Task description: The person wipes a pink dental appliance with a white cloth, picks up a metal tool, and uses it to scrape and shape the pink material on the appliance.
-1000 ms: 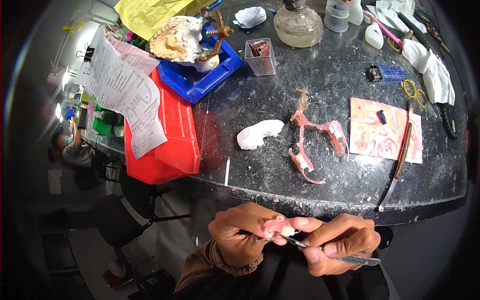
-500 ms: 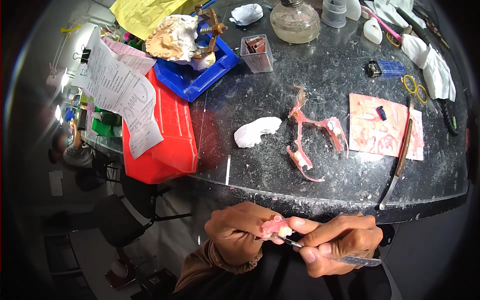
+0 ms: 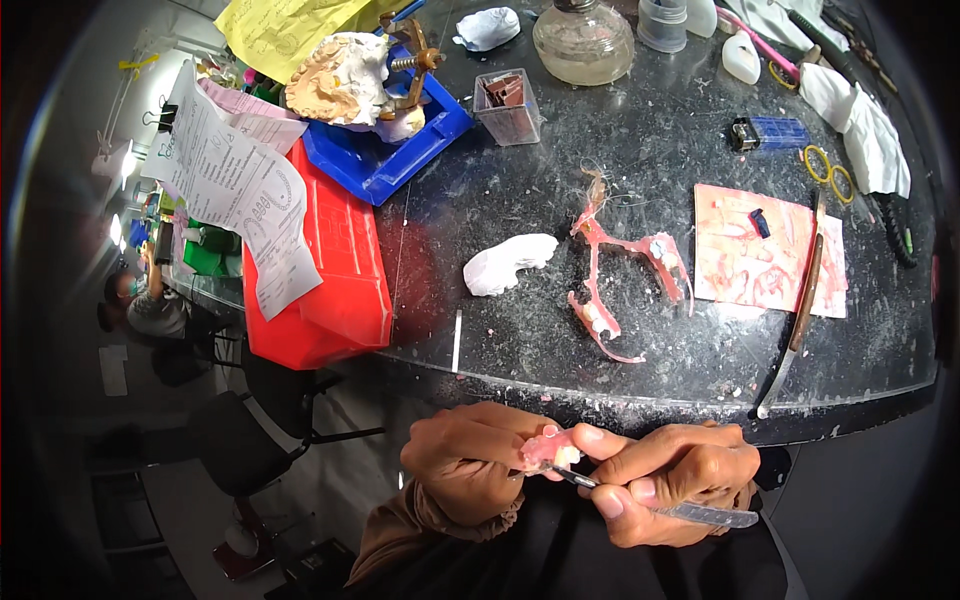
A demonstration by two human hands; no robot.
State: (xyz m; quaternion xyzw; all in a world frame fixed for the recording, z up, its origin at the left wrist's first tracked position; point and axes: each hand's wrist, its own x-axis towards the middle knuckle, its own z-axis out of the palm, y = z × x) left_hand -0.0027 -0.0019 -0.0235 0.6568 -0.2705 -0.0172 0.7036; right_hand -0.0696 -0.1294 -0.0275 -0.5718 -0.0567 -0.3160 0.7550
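Just off the bench's front edge, my left hand (image 3: 470,455) pinches a small pink partial denture (image 3: 545,450) with whitish teeth on its right side. My right hand (image 3: 680,480) grips a slim metal carving tool (image 3: 710,514) like a pen, its flat handle sticking out to the right. The tool's dark tip touches the lower edge of the denture, and my right thumb or a finger rests close beside the teeth. On the bench beyond lie a branched pink wax piece (image 3: 597,265) with teeth on its arms and a white plaster-like lump (image 3: 508,264).
A pink-smeared pad (image 3: 725,270) lies at right under a wooden-handled knife (image 3: 808,290), near a blue lighter (image 3: 770,133). Behind are a glass burner (image 3: 583,45) and a clear box (image 3: 507,110). At left, a red tray (image 3: 340,290) and a blue tray (image 3: 378,180) hold papers and a dental cast (image 3: 338,80).
The tool tip has shifted slightly along the denture, and both hands have moved a little. The whole view has drifted slightly. The grips are unchanged.
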